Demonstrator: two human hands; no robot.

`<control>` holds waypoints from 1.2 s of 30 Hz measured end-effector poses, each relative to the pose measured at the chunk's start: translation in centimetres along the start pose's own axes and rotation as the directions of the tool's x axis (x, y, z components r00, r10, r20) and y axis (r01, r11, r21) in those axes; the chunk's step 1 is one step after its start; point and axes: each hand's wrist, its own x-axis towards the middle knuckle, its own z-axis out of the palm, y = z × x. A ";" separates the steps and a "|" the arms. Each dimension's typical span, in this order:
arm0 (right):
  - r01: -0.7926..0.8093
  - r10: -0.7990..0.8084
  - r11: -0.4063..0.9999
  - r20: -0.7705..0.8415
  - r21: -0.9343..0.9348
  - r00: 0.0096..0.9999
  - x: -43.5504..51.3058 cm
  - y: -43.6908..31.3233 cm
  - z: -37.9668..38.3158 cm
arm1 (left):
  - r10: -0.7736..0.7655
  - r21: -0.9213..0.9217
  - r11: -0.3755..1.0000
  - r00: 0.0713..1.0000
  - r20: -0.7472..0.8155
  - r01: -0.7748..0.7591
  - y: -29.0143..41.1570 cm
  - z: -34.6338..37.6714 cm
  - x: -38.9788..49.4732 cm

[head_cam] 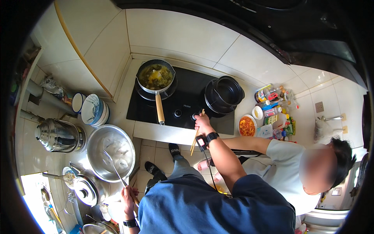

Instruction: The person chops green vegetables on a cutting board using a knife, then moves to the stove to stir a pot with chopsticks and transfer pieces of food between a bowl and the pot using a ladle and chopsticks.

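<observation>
My left hand (128,196) is closed around a long-handled metal utensil (115,169), whose far end lies over or in a large stainless steel basin (91,133) with whitish, cloudy contents. At the front of the black cooktop (187,87), my right hand (202,122) holds wooden chopsticks (193,144) pointing down past the counter edge; its fingers are at the right control knob (194,116). A pan (140,84) with a wooden handle, holding egg and greenish food in liquid, sits on the left burner. A black pot (229,90) stands at the right burner.
Another person (280,163) in a light shirt stands close on my right. A bowl of red-orange food (247,126), a small white bowl (257,112) and several bottles (273,111) stand right of the cooktop. Stacked bowls (95,109), a steel flask (60,136) and a lidded pot (87,190) stand left.
</observation>
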 end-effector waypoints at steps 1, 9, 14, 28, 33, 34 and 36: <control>0.017 -0.026 0.991 -0.066 -0.132 0.998 0.9 0.4 0.7 | 0.000 -0.010 1.000 1.000 0.009 0.000 -0.2 0.0 0.2; 0.115 -0.441 0.509 -0.144 -0.853 0.886 4.0 0.9 2.2 | -0.002 0.024 1.000 1.000 -0.016 0.002 -1.1 -1.5 0.5; 0.132 -0.473 0.442 -0.105 -0.887 0.875 4.6 0.8 1.6 | 0.004 0.050 0.999 1.000 0.003 -0.005 -0.7 -1.1 0.8; 0.436 -0.476 0.864 0.127 0.253 0.870 -8.5 -10.3 -1.8 | -0.011 -0.013 1.000 0.998 0.057 0.012 0.2 -0.1 1.9; 0.708 -0.721 0.693 0.112 0.140 0.684 -10.0 -16.2 0.5 | 0.051 0.009 0.999 0.998 0.032 -0.051 -0.8 0.1 2.3; 0.698 -0.716 0.696 0.089 0.167 0.693 -10.6 -17.0 2.0 | 0.059 0.014 0.998 0.998 0.019 -0.060 -0.6 0.6 2.2; 0.701 -0.718 0.696 0.182 0.155 0.672 -10.2 -18.1 4.6 | 0.068 0.017 0.998 0.998 -0.002 -0.068 -0.2 1.5 2.0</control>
